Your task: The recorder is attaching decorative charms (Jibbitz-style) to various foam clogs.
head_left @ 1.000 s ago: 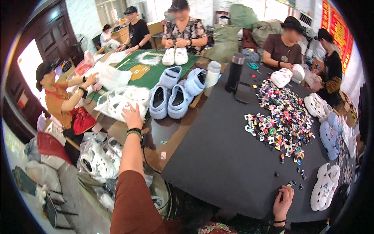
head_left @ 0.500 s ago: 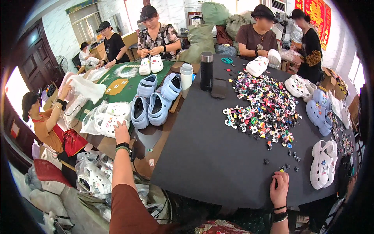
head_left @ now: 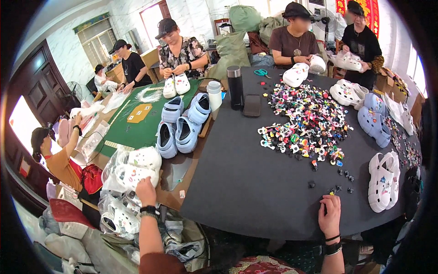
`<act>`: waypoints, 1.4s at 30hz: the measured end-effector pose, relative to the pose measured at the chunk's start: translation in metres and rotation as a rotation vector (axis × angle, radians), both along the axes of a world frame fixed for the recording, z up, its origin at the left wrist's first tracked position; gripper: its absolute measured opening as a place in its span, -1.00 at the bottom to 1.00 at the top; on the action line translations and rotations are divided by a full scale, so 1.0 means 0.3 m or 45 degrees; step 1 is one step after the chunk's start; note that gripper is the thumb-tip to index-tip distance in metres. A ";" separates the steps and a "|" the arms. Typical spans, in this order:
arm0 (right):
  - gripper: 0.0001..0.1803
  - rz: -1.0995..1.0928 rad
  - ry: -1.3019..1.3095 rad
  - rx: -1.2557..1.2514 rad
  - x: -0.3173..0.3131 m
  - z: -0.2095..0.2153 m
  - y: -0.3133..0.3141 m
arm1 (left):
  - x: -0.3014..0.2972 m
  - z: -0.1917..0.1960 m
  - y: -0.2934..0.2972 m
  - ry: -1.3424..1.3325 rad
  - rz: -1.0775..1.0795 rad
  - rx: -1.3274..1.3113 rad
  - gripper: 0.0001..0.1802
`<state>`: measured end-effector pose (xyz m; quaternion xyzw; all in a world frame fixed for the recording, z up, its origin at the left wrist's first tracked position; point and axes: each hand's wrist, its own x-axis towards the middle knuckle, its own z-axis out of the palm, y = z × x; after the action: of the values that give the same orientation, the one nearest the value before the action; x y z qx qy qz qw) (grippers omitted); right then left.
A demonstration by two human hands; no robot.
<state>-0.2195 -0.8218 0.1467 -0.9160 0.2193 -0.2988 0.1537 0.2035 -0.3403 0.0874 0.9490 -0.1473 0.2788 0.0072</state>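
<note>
My left hand (head_left: pixel 146 191) is closed on the near end of a pair of white clogs (head_left: pixel 132 176) decorated with small charms. A clear plastic bag (head_left: pixel 109 172) lies loosely around the clogs at the edge of the green-topped table. On the black table my right hand (head_left: pixel 329 215) rests with its fingers loosely bent, the thumb apart from them and nothing seen between. Just past its fingertips lie a small yellow charm (head_left: pixel 331 193) and several black charms (head_left: pixel 345 174). Farther right stands another pair of white clogs (head_left: pixel 383 181) with charms.
A large heap of colourful charms (head_left: pixel 305 121) covers the far part of the black table (head_left: pixel 237 182). Light-blue clogs (head_left: pixel 187 132), a white cup (head_left: pixel 214 94), a black flask (head_left: pixel 235 86) and a phone (head_left: pixel 252 105) stand or lie between. Bagged clogs (head_left: pixel 121 217) sit below left. Co-workers surround the tables.
My left hand has drawn the bagged white clogs a little nearer, its arm pulling back. My right hand stays put. The co-worker at left has moved the white plastic away.
</note>
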 end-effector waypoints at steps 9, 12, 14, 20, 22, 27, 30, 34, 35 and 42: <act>-0.85 0.001 0.003 0.004 0.006 -0.001 0.007 | -0.164 -0.023 -0.082 -0.224 -0.215 -0.069 -0.49; -0.86 0.003 0.002 -0.001 0.011 -0.001 0.008 | -0.143 0.022 -0.122 -0.110 -0.154 -0.087 -0.18; -0.87 0.004 -0.008 0.000 0.005 -0.007 0.003 | -0.113 0.004 -0.131 0.012 -0.062 0.037 -0.27; -0.85 0.008 -0.029 -0.018 0.004 -0.006 0.001 | -0.009 -0.106 -0.054 -0.164 -0.200 -0.074 -0.76; -0.85 0.004 -0.029 -0.013 0.007 -0.011 0.002 | -0.009 -0.083 -0.027 -0.280 -0.234 -0.215 -0.81; -0.85 0.012 -0.037 0.000 0.012 -0.003 0.005 | -0.084 0.189 0.099 -0.512 -0.151 -0.670 -0.77; -0.85 0.014 -0.045 -0.035 -0.005 -0.004 -0.005 | -0.234 0.453 -0.015 -0.619 -0.221 -0.732 -0.68; -0.84 0.010 -0.014 -0.026 -0.006 -0.019 -0.012 | -0.407 0.637 -0.275 -0.759 -0.728 -0.834 -0.66; -0.84 0.019 -0.033 -0.019 -0.002 -0.012 -0.007 | -0.472 0.678 -0.325 -0.772 -0.776 -0.679 -0.71; -0.85 0.044 -0.048 0.005 0.003 -0.019 0.001 | -0.684 0.609 -0.667 -0.337 -1.618 -0.461 -0.74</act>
<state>-0.2185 -0.8216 0.1409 -0.9135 0.2011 -0.3128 0.1648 -0.0015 -0.5403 0.2701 0.6196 -0.6275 0.3547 0.3108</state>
